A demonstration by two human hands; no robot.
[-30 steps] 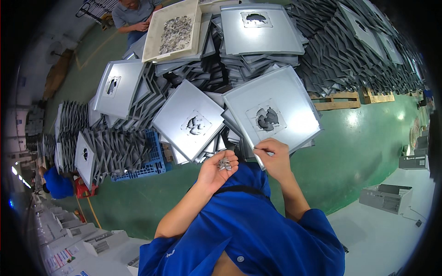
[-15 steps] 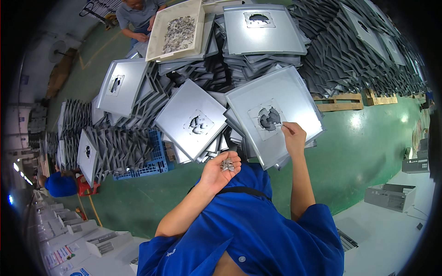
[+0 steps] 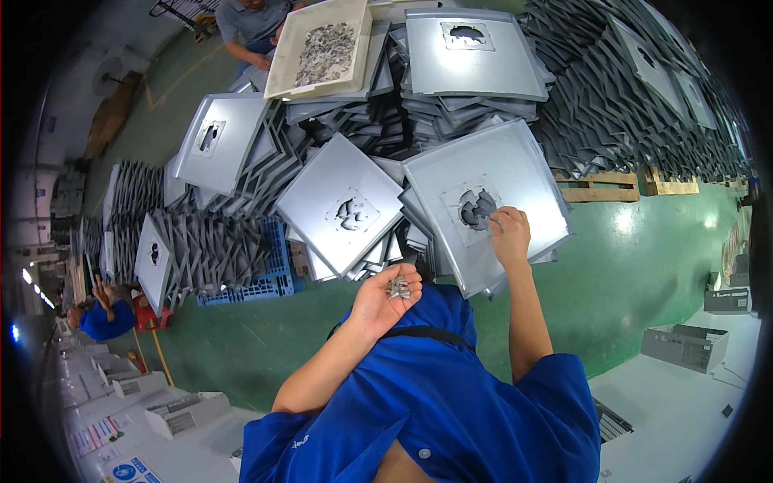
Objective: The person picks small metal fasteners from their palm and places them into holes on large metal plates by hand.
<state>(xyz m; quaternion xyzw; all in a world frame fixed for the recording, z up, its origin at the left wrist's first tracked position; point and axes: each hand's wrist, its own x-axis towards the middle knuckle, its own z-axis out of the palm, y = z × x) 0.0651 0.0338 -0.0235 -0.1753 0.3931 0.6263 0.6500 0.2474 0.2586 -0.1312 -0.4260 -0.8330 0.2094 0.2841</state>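
Note:
In my cupped left hand (image 3: pixel 385 303) lies a small heap of grey metal pieces (image 3: pixel 398 287), held in front of my waist. My right hand (image 3: pixel 513 235) is over a large silver sheet-metal panel (image 3: pixel 515 165). Its fingers are pinched together at the right edge of the panel's jagged dark cutout (image 3: pixel 477 208); whatever is between the fingertips is too small to make out. This panel tops a stack tilted toward me. Left of it, another silver panel (image 3: pixel 310 205) with a similar cutout rests on its own stack.
A cream plastic bin (image 3: pixel 278 83) of small pieces sits on panels at the back, with a person (image 3: pixel 256 30) behind it. More panel stacks surround me, including one on a blue pallet (image 3: pixel 278 266). Wooden pallets (image 3: pixel 597 187) are at right. Another person in blue (image 3: pixel 109 320) is far left.
My right hand has shifted slightly left across the panel, closer over the cutout, with its fingers more curled. The left hand stays in place with its pieces. The whole view has turned slightly.

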